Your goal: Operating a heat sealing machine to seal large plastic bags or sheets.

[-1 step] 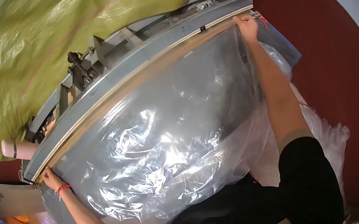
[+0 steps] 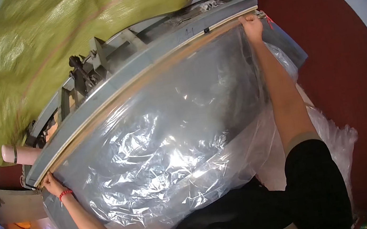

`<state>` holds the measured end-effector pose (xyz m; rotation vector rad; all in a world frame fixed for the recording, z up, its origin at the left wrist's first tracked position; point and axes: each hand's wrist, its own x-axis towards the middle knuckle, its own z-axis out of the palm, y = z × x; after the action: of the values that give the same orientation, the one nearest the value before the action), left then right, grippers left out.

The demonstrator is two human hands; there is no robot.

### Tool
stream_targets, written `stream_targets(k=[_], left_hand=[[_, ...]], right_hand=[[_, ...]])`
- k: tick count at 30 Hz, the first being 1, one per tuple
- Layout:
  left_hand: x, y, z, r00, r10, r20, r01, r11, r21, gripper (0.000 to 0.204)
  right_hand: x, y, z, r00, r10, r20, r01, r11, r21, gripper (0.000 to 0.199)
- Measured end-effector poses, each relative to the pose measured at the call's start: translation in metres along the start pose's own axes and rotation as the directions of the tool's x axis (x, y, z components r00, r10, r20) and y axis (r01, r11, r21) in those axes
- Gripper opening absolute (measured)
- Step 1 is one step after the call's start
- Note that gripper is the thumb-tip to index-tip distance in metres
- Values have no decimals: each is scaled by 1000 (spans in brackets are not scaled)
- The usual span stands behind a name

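Note:
A wide sheet of clear plastic film (image 2: 170, 150), wrinkled and glossy, stretches between my hands over a grey surface. My left hand (image 2: 53, 184), with a red bead bracelet above it, is closed on the film's left corner, beside the left end of a long grey metal bar (image 2: 137, 66). At the bar's right end, my right hand (image 2: 252, 28) pinches the opposite corner of the film in a closed grip. A pale strip and a brown band (image 2: 148, 75) run along the bar's near edge, with the film's far edge lying along them. The fingertips are partly hidden.
Behind the bar is a metal frame with a dark clamp-like mechanism (image 2: 83, 73). A yellow-green woven sheet (image 2: 60, 33) covers the far left. A pink cylinder (image 2: 21, 154) projects at the left. Loose film (image 2: 337, 143) hangs on the right above a dark red floor (image 2: 349, 69).

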<state>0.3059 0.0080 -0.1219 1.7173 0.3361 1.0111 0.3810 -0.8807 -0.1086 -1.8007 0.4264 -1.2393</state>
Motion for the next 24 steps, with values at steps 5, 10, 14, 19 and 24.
stream_targets(k=[5,10,14,19,24], left_hand=[[-1,10,-16,977,-212,-23,208,971,-115,17],[-1,28,-22,925,-375,-57,364,920,-147,31],[6,43,-59,949,-232,214,64,805,590,54],[-29,83,-80,851,-378,365,189,868,460,38],[-123,196,1,727,-279,627,191,960,206,22]], right_hand=[[-7,-30,2,955,293,43,-294,920,259,11],[-3,-22,-2,967,248,64,-256,950,178,15],[-4,-25,-21,992,2,127,0,1000,-15,23],[-17,-94,-94,899,-86,430,149,982,-116,24],[-1,-65,-221,988,154,-2,-134,855,-502,34]])
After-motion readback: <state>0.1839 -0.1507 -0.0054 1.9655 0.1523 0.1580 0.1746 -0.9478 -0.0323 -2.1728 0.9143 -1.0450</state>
